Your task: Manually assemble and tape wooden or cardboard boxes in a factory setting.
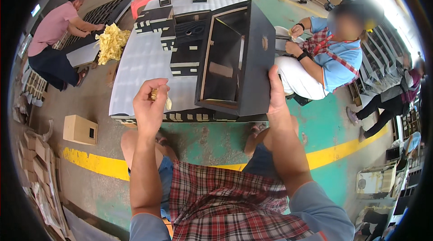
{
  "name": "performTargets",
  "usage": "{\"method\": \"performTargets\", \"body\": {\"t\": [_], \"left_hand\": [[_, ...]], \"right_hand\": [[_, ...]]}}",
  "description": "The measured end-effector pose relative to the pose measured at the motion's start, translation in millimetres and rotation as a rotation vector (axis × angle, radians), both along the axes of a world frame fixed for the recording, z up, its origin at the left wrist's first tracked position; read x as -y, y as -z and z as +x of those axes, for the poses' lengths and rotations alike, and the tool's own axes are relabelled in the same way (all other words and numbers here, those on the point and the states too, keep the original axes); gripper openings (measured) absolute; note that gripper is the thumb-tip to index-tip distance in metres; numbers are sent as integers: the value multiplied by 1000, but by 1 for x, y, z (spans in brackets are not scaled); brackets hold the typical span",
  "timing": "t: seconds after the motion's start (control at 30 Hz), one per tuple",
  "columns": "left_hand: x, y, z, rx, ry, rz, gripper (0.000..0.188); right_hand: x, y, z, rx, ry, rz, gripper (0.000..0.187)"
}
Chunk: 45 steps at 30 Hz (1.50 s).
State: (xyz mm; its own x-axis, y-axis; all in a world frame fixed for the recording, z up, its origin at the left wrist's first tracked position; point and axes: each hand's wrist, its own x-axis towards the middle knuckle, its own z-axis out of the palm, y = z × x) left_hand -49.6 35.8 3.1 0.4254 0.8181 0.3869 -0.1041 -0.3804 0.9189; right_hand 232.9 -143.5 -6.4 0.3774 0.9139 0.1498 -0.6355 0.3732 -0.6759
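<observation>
Gripping black box [258, 67] by right wall with part-spread right hand [278, 95] | curling left hand [150, 100] around yellowish scrap [168, 104] | possibly risking leftward tipping through one-sided support

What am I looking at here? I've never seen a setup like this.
No machine here: these are a person's bare hands, in one picture taken by a wide fisheye camera worn on the head, so straight edges bend near the rim. The right hand holds an open-fronted black box by its side, tilted. The left hand holds crumpled yellow scrap. On the white-covered table lie black pieces with pale patches.
</observation>
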Motion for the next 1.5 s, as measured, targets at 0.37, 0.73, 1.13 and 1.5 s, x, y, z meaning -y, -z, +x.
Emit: {"method": "performTargets", "body": {"t": [0.37,0.73,1.13,1.5], "left_hand": [[45,14,25,-167,124,100,55],[47,57,36,-330,394,-42,133],[66,69,38,-131,482,-332,105],[72,70,51,214,390,-923,56]], "right_hand": [[-20,1,-58,438,254,-202,33],[-14,13,-100,1026,227,-376,42],[-8,23,-119,1732,543,-209,55],[6,30,-131,1594,418,72,48]]}}
